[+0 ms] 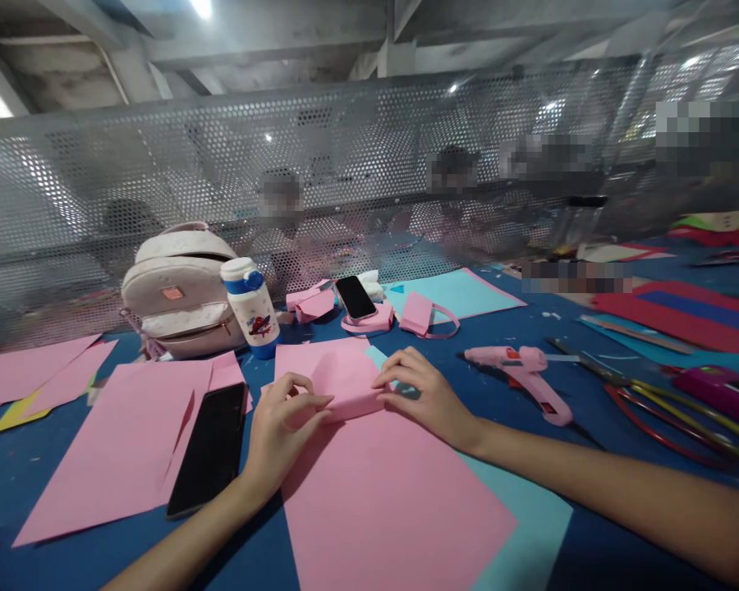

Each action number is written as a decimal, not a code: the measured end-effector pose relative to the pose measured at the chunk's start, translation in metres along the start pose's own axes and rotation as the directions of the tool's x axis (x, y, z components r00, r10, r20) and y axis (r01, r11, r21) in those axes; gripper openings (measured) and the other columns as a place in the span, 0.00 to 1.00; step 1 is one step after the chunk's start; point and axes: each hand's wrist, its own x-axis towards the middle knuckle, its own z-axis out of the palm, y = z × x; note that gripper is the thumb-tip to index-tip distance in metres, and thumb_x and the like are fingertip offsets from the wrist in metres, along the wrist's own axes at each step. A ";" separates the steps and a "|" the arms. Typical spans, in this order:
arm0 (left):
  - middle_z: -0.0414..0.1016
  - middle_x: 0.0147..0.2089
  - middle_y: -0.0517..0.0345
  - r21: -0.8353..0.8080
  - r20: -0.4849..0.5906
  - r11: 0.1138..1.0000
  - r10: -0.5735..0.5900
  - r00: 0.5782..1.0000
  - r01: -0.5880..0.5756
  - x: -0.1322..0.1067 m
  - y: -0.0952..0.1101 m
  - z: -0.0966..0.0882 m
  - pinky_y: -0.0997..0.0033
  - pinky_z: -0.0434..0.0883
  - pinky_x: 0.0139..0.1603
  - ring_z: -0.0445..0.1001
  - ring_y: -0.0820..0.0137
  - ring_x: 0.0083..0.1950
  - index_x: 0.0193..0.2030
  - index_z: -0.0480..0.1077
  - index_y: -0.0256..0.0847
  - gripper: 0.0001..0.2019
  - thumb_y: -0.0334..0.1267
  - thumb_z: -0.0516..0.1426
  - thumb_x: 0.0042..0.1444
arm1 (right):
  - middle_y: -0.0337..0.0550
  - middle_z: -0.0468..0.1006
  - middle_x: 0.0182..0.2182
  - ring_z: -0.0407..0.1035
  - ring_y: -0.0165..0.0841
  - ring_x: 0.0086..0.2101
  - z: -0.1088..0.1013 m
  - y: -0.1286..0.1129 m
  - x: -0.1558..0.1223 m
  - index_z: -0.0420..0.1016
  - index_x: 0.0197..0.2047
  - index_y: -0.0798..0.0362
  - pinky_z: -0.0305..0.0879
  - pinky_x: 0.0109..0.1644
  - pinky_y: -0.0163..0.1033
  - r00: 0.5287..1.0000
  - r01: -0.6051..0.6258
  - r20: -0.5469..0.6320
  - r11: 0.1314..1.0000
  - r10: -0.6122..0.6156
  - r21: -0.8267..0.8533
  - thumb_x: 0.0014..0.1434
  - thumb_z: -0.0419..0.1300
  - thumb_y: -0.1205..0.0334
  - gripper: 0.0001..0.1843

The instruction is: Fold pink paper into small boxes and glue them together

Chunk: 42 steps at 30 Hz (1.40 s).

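Right now both hands work close together over the blue worktop (271,554). Left hand (288,427) bends its fingers, thumb and forefinger nearly together, pinching the near left edge of the folded pink paper (348,377). Over on the other end, the right hand (428,396) is partly curled, thumb and fingertips closing on the right corner. That folded piece sits between them, at the top of a flat pink sheet (394,509), with a light blue sheet (526,525) showing from underneath. Just right of the right hand lies a pink glue gun (523,365), nozzle to the left, and farther right, scissors (671,410). Beside the left wrist, a black phone (213,443) overlaps another pink sheet (120,443). And behind, a white bottle (252,312) stands upright next to a pale backpack (181,287).
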 end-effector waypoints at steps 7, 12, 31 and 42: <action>0.67 0.46 0.56 -0.023 -0.024 1.000 0.015 1.000 -0.016 -0.001 0.000 0.000 0.65 0.65 0.42 0.67 0.66 0.41 0.43 0.80 0.51 0.07 0.35 0.63 0.60 | 0.42 0.73 0.38 0.65 0.37 0.41 0.001 0.002 0.000 0.80 0.37 0.48 0.64 0.45 0.43 1.000 -0.012 -0.001 1.000 0.012 0.005 0.60 0.66 0.67 0.04; 0.67 0.54 0.53 0.045 -0.062 0.999 0.013 0.998 -0.010 0.000 0.004 0.001 0.59 0.66 0.48 0.66 0.63 0.47 0.39 0.80 0.49 0.05 0.35 0.63 0.60 | 0.42 0.73 0.37 0.65 0.37 0.41 0.002 0.001 -0.001 0.79 0.37 0.48 0.64 0.45 0.43 1.000 -0.018 -0.012 1.000 0.018 -0.015 0.61 0.66 0.64 0.01; 0.69 0.60 0.54 -0.026 -0.052 1.000 -0.007 0.999 0.006 0.002 0.011 0.003 0.50 0.66 0.56 0.65 0.55 0.61 0.32 0.78 0.46 0.07 0.29 0.62 0.57 | 0.42 0.77 0.41 0.66 0.38 0.43 0.004 -0.004 -0.001 0.77 0.37 0.49 0.57 0.46 0.46 0.989 0.150 0.029 0.964 -0.147 -0.218 0.64 0.64 0.63 0.03; 0.69 0.64 0.56 0.110 -0.037 0.986 0.132 0.991 -0.127 0.003 0.020 0.009 0.48 0.63 0.59 0.66 0.56 0.60 0.34 0.79 0.48 0.06 0.35 0.62 0.60 | 0.41 0.79 0.37 0.65 0.38 0.41 0.007 -0.008 0.002 0.77 0.33 0.49 0.56 0.45 0.47 0.993 0.110 0.060 0.980 -0.102 -0.163 0.67 0.60 0.59 0.10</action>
